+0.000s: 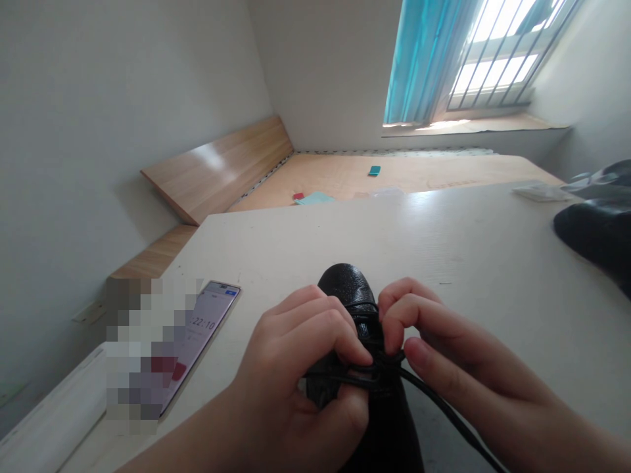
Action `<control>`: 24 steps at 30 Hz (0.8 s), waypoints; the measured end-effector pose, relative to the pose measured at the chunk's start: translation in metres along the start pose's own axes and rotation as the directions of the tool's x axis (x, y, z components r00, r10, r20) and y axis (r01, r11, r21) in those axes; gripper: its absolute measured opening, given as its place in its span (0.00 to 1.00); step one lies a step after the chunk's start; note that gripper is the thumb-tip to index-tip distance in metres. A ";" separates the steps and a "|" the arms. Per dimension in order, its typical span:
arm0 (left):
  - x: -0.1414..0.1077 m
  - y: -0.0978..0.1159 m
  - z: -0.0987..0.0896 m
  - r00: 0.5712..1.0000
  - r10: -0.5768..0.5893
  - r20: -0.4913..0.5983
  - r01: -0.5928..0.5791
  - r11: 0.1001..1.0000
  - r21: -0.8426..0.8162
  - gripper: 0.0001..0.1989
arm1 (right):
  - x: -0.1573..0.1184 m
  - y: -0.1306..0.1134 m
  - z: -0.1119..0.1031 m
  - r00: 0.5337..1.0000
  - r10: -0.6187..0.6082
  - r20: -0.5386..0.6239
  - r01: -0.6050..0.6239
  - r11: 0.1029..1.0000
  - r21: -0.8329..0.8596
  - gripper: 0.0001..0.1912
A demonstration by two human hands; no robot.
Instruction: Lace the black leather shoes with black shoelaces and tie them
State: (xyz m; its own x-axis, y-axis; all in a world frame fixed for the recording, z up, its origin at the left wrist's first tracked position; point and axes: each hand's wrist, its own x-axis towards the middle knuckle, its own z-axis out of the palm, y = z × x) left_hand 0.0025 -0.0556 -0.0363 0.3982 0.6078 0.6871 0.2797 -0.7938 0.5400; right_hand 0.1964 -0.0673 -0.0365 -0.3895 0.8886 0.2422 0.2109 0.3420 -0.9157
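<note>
A black leather shoe [344, 281] sits on the white table, its toe facing away from me. Dark laces cross over its front, and a loose length of black shoelace [444, 408] trails down to the right. My left hand [300, 358] covers the shoe's left side, with thumb and forefinger closed on a loop of the lace. On the other side, the curled fingers of my right hand [444, 351] grip the lace close to the knot area. The two hands hide much of the lacing between them.
A phone [202, 341] showing a timer lies on the table [305, 240] at left, partly blurred out. Another black shoe [599, 230] stands at the right edge, near a clear plastic item [542, 190]. Behind the table is a bed [424, 172] with small items on it.
</note>
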 end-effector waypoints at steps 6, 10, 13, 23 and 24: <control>0.001 0.001 0.002 0.999 0.029 -0.022 -0.028 0.999 0.044 0.10 | -0.001 0.005 0.003 1.000 -0.021 0.016 0.021 1.000 -0.016 0.09; 0.000 0.000 0.004 0.999 0.023 -0.040 -0.020 0.996 0.090 0.08 | -0.001 0.003 0.001 0.999 -0.003 0.054 0.002 1.000 0.009 0.10; -0.002 0.000 0.004 0.999 0.021 -0.032 -0.018 0.995 0.099 0.07 | -0.001 0.000 -0.002 0.994 0.042 0.097 -0.045 0.998 0.037 0.13; -0.005 0.004 0.002 0.999 0.034 -0.008 -0.032 0.985 0.171 0.06 | -0.001 0.000 0.003 0.990 0.101 0.102 -0.111 0.989 0.097 0.14; -0.006 0.003 0.002 0.999 0.033 -0.024 -0.029 0.985 0.172 0.06 | 0.000 0.000 0.003 0.989 0.105 0.102 -0.116 0.988 0.106 0.15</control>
State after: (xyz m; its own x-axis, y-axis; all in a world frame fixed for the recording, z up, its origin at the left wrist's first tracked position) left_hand 0.0031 -0.0614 -0.0398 0.3866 0.5814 0.7159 0.4146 -0.8030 0.4282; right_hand 0.1937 -0.0685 -0.0378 -0.4542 0.8840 0.1106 0.1581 0.2022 -0.9665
